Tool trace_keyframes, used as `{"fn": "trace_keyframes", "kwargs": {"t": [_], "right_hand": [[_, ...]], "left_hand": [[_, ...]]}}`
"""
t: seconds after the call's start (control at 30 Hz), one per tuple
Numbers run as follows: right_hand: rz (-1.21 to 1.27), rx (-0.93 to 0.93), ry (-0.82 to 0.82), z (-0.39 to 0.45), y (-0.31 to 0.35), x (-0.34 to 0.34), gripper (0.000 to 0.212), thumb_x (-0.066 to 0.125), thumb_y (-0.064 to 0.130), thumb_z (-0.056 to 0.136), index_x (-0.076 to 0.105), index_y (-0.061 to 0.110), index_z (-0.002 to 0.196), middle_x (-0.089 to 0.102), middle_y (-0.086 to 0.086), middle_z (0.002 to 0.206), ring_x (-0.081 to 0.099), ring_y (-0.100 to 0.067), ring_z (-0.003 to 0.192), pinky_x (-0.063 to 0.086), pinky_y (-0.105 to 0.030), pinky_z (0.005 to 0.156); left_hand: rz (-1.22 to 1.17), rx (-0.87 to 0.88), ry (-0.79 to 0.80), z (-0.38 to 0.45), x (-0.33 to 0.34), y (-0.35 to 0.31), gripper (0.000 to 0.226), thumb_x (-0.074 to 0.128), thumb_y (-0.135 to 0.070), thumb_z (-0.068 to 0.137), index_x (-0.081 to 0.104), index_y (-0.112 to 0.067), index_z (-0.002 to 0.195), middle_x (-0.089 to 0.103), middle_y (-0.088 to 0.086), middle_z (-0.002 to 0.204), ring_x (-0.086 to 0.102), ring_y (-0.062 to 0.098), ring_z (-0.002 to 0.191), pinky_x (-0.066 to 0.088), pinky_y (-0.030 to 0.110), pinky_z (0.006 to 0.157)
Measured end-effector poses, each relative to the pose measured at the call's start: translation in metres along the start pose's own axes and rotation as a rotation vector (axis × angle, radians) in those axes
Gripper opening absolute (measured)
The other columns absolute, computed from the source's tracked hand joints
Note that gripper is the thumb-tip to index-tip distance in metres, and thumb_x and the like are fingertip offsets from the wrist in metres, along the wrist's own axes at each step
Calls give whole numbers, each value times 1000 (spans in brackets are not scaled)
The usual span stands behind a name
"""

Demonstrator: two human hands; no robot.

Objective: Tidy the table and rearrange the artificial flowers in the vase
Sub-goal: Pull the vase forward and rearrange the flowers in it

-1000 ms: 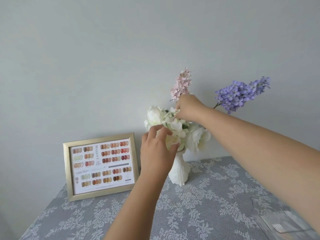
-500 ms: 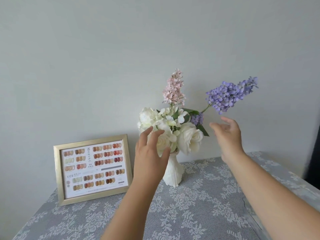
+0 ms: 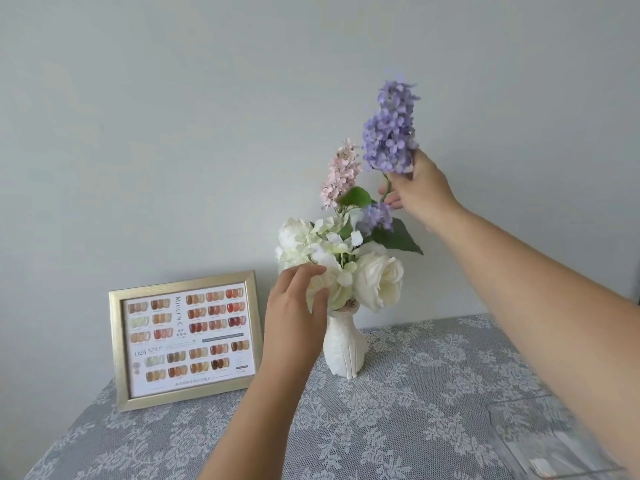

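Centre of the lace-covered desk [image 3: 398, 427]: white vase [image 3: 344, 348] holding flowers [image 3: 377, 282]. Right hand [image 3: 420, 190] grips purple sprig [image 3: 391, 129]; left hand [image 3: 294, 317], fingers spread, touches blooms.

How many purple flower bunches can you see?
2. The big purple bunch stands tall, with the right hand holding its stem. A small purple bunch sits lower, just above the white flowers. More could be hidden behind the bouquet.
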State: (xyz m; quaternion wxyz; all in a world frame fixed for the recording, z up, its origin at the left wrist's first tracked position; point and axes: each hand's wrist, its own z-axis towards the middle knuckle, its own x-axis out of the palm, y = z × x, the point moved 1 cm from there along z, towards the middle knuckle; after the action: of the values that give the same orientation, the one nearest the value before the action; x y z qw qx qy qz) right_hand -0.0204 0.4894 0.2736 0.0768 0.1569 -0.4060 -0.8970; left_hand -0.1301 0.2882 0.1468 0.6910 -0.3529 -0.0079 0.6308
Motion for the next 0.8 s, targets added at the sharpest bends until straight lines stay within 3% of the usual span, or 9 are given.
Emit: {"fn": "trace_keyframes", "kwargs": {"t": [0.2, 0.33, 0.43, 0.53, 0.63, 0.8], "right_hand": [[-264, -155, 89, 15, 37, 10, 23, 49, 26, 96, 40, 18, 116, 67, -14, 90, 67, -29, 74, 57, -46, 73], [-400, -188, 170, 15, 43, 23, 16, 53, 19, 94, 40, 20, 102, 64, -16, 91, 62, -25, 70, 51, -33, 63], [-433, -205, 179, 18, 40, 27, 15, 54, 19, 94, 41, 18, 100, 65, -16, 93, 63, -28, 75, 52, -35, 66], [-426, -153, 193, 16, 25, 28, 29, 55, 17, 93, 46, 17, 120, 65, -13, 97, 62, -25, 76, 48, -28, 62], [-404, -101, 268, 6, 6, 37, 58, 55, 16, 93, 31, 24, 145, 63, -7, 102, 63, -22, 81, 51, -29, 74], [-479, -78, 278, 7, -13, 42, 55, 61, 22, 90, 37, 19, 140, 53, -5, 101, 54, -22, 83, 43, -26, 77]], "left_hand": [[-28, 0, 5, 3, 2, 1, 22, 64, -14, 92, 65, -24, 112, 61, -7, 119, 62, 24, 89, 40, 26, 77], [-38, 14, 15, 4, 4, 0, 21, 64, -14, 92, 65, -23, 111, 61, -6, 115, 58, 25, 75, 44, 29, 76], [-35, 15, 23, 7, 3, 0, 20, 65, -15, 92, 66, -22, 110, 60, -6, 112, 54, 20, 73, 41, 25, 72], [-33, 3, 32, 8, 2, 0, 19, 65, -17, 92, 67, -24, 109, 59, -7, 110, 52, 15, 71, 35, 9, 67], [-26, 5, 29, 9, 2, -1, 18, 66, -18, 91, 67, -25, 108, 59, -7, 110, 51, 14, 71, 32, 2, 68], [-28, 15, 18, 10, 3, -3, 19, 67, -16, 90, 68, -23, 107, 59, -6, 108, 50, 12, 74, 31, 1, 69]]}}
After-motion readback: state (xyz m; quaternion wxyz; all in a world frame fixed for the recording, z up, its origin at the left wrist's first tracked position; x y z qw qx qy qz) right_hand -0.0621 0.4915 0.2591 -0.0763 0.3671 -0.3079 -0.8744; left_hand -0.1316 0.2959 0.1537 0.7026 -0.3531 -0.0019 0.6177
